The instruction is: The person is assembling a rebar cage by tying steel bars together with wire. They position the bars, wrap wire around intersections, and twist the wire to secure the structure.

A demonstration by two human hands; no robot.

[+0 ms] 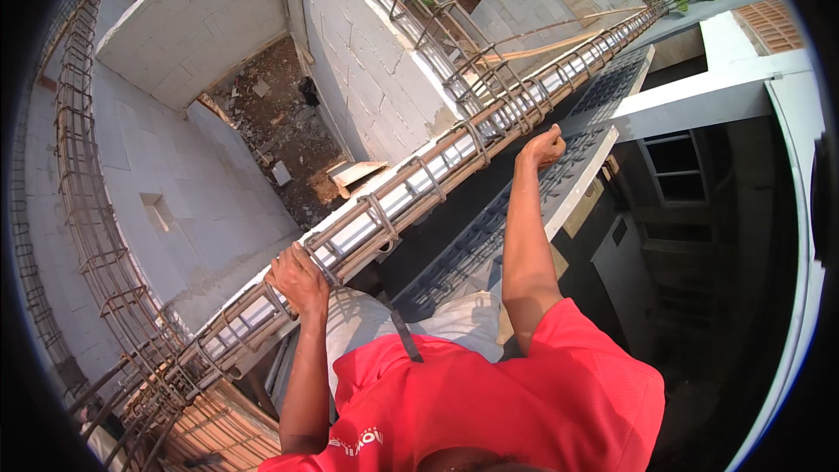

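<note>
A long rebar cage [426, 182] of rusty bars and square stirrups lies along the top of a white block wall, running from lower left to upper right. My left hand [299, 280] rests on this cage with its fingers curled over the bars. My right arm reaches up and forward, past the near side of the cage. At its end my right hand [542, 149] is closed, its fingers curled in. Whatever it may hold is hidden or too small to name.
Far below, between block walls [367, 70], lies a rubble-strewn floor [280, 114]. More rebar [87, 166] runs along the left wall. On my right, a dark grey board [564, 192] casts an edge over a deep shaded drop with a window [677, 166]. Clay tiles [218, 433] lie lower left.
</note>
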